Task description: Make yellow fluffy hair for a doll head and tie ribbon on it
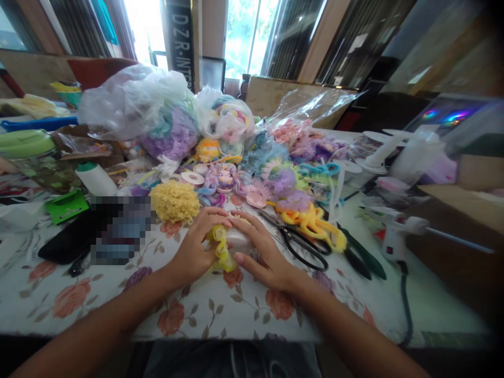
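Between my two hands, just above the table's front middle, is a round white piece [239, 240] with a strip of yellow ruffled lace [220, 249] along its left side. My left hand [197, 247] curls round the lace edge from the left. From the right, my right hand [265, 254] lies over the top, its thumb against the front of the white piece. My fingers hide much of it, so its exact kind is unclear. A fluffy yellow pompom-like bundle [175, 202] sits beyond my left hand. Black-handled scissors [301, 247] lie to the right of my right hand.
Behind are plastic bags of coloured lace [169, 121], ribbon spools [192, 178] and a yellow ribbon heap [311, 223]. Left are a dark phone-like case [66, 239], a green card [66, 206] and a thread cone [95, 178]. A corded glue gun [397, 236] stands right on the flowered tablecloth [212, 310].
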Action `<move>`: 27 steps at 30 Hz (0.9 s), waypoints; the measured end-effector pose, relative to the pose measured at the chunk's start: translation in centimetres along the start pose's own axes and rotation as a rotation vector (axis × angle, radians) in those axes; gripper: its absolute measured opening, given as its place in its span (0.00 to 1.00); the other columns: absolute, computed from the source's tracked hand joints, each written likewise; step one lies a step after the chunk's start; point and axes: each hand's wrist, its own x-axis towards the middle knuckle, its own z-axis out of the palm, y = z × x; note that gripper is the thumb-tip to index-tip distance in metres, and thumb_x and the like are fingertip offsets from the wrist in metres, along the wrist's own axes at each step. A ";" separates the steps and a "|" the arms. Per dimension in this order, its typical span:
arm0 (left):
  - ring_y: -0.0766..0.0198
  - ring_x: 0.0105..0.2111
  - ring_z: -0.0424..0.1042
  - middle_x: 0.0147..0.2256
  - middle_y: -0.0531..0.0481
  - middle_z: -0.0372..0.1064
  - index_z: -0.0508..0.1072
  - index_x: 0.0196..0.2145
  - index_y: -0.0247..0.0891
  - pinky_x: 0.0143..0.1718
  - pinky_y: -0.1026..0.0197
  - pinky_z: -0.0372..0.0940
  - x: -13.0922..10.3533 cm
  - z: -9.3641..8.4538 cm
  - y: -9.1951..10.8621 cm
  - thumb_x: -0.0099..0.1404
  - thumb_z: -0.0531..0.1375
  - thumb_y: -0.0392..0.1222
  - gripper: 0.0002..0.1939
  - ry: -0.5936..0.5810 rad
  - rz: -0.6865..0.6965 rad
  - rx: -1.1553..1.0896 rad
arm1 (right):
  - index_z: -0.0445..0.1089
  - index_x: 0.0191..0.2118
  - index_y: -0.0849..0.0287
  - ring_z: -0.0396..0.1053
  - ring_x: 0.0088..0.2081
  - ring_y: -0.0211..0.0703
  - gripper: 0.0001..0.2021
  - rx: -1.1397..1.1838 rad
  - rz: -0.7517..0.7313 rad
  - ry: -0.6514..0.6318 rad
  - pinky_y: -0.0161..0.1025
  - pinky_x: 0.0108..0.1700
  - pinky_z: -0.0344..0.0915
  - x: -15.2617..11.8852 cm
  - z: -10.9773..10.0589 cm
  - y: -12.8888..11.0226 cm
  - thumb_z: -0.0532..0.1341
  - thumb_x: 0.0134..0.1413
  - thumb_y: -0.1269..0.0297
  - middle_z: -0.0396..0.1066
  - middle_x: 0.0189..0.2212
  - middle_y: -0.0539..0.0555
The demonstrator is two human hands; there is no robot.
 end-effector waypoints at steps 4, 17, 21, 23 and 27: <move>0.58 0.50 0.64 0.49 0.47 0.60 0.69 0.40 0.43 0.53 0.55 0.60 0.0 -0.1 0.2 0.60 0.60 0.32 0.11 -0.036 0.008 0.045 | 0.51 0.64 0.54 0.51 0.63 0.51 0.28 0.047 0.020 -0.015 0.51 0.62 0.51 0.0 0.1 0.2 0.56 0.60 0.59 0.53 0.62 0.61; 0.57 0.51 0.64 0.51 0.47 0.60 0.62 0.54 0.48 0.54 0.55 0.60 -0.2 0.2 -0.2 0.58 0.61 0.32 0.27 -0.027 -0.086 0.011 | 0.66 0.53 0.56 0.58 0.58 0.51 0.17 -0.087 -0.066 0.145 0.53 0.58 0.56 -0.5 -0.8 -0.8 0.55 0.59 0.64 0.60 0.57 0.61; 0.57 0.51 0.64 0.49 0.47 0.60 0.64 0.50 0.47 0.54 0.53 0.59 -0.1 0.4 -0.3 0.58 0.61 0.33 0.23 -0.022 -0.059 -0.021 | 0.66 0.54 0.57 0.58 0.59 0.52 0.17 -0.090 -0.031 0.072 0.53 0.58 0.57 -0.3 -0.5 -0.8 0.54 0.60 0.62 0.60 0.58 0.62; 0.57 0.50 0.64 0.48 0.47 0.60 0.64 0.48 0.46 0.54 0.53 0.59 0.0 0.4 -0.2 0.58 0.61 0.34 0.20 -0.013 -0.027 -0.034 | 0.65 0.55 0.56 0.58 0.60 0.52 0.18 -0.074 -0.013 0.053 0.53 0.59 0.57 -0.2 -0.3 -0.5 0.54 0.60 0.60 0.59 0.58 0.62; 0.56 0.51 0.63 0.48 0.45 0.59 0.65 0.44 0.44 0.53 0.52 0.60 0.0 0.2 -0.2 0.59 0.61 0.35 0.15 -0.016 0.004 -0.016 | 0.61 0.59 0.55 0.55 0.61 0.52 0.22 -0.032 -0.005 0.024 0.53 0.59 0.55 -0.2 0.0 -0.2 0.53 0.61 0.57 0.57 0.59 0.62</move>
